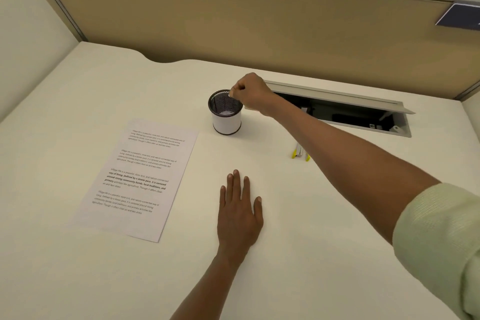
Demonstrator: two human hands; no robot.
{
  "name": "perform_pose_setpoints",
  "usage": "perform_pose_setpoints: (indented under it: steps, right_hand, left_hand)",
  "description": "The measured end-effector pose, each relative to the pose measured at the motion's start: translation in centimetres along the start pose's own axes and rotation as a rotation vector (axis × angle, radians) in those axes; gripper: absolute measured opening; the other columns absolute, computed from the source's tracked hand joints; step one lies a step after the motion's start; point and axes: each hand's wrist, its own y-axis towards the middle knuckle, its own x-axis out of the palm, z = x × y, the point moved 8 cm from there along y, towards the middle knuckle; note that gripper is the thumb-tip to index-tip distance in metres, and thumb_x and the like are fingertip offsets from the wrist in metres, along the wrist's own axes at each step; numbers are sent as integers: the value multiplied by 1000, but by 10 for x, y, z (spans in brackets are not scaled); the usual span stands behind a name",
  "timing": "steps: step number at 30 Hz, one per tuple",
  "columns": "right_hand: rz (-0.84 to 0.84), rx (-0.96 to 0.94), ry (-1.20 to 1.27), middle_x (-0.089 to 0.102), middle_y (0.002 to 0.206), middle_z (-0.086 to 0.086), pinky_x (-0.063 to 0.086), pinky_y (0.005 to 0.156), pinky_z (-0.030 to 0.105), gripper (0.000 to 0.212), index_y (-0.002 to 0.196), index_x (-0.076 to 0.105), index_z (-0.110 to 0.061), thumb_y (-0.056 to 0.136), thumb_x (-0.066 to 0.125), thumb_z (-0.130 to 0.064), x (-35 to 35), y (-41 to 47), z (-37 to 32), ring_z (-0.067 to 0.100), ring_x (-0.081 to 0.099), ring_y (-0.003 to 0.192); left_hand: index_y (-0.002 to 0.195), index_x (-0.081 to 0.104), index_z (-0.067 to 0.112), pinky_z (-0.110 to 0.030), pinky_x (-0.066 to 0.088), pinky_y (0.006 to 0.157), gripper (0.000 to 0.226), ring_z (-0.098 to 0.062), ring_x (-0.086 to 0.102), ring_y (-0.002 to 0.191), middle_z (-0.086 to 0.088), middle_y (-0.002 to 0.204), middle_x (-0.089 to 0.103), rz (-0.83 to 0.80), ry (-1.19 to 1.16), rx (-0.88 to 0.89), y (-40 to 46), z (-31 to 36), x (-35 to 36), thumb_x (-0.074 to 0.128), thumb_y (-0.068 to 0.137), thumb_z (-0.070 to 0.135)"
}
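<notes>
The right hand (249, 92) hung over the far-right rim of the mesh pen holder (227, 122), fingers curled tight and pinching a small pale item (229, 95) – too small to name – just above the cup's mouth. The holder stood upright on the surface (298, 215), near the middle and towards the back, with something pale lying at its bottom. The step in hand looked like dropping that item into the cup. To do it well, the pinch needed to sit inside the rim rather than on it, and the fingers needed to part only once the item pointed down into the mesh, so that it would not catch the wire edge or tip the light cup over.

The left hand (239, 212) lay flat and open on the surface, well short of the holder; it could have moved up to steady the cup if it rocked.

A printed sheet (137, 179) lay to the left of the holder, apart from it. Two yellow markers (298, 154) lay partly under the right forearm – a careless pull back of the arm could have rolled them. Just behind the wrist an open cable hatch (345, 117) gaped in the surface, its lid (337, 95) raised; a dropped item could have fallen in there. A tan partition (233, 21) closed off the back.
</notes>
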Motion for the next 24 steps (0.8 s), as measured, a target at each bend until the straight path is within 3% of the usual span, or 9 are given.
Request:
perform_pose_setpoints:
  steps: [5, 10, 14, 24]
  right_hand:
    - [-35, -78, -204, 72, 91, 13, 55, 73, 36, 12, 87, 74, 0, 86, 65, -9, 2, 8, -9, 19, 60, 79]
    - [-64, -157, -333, 71, 81, 7, 44, 56, 18, 9, 84, 77, -5, 77, 71, -4, 4, 4, -16, 13, 60, 73]
    - [-52, -240, -483, 71, 87, 10, 51, 66, 28, 9, 86, 75, -4, 81, 67, -6, 11, 5, -22, 16, 58, 74]
    - [-106, -292, -594, 71, 104, 10, 55, 80, 32, 34, 96, 75, -8, 82, 48, 6, 20, 1, -24, 25, 66, 94]
  left_hand:
    - [155, 36, 11, -39, 9, 125, 60, -22, 8, 156, -10, 168, 16, -4, 0, -1, 0, 0, 0, 35, 102, 41]
    - [155, 36, 11, -39, 8, 125, 60, -23, 9, 156, -11, 167, 16, 1, -2, -2, -1, 0, 0, 34, 103, 40]
    - [154, 38, 10, -41, 13, 126, 59, -24, 11, 156, -12, 167, 18, 11, 5, -2, -1, 0, 1, 36, 102, 40]
    - [154, 38, 10, -43, 18, 125, 59, -25, 12, 156, -12, 167, 19, 12, 3, -1, -1, 0, 1, 37, 102, 39]
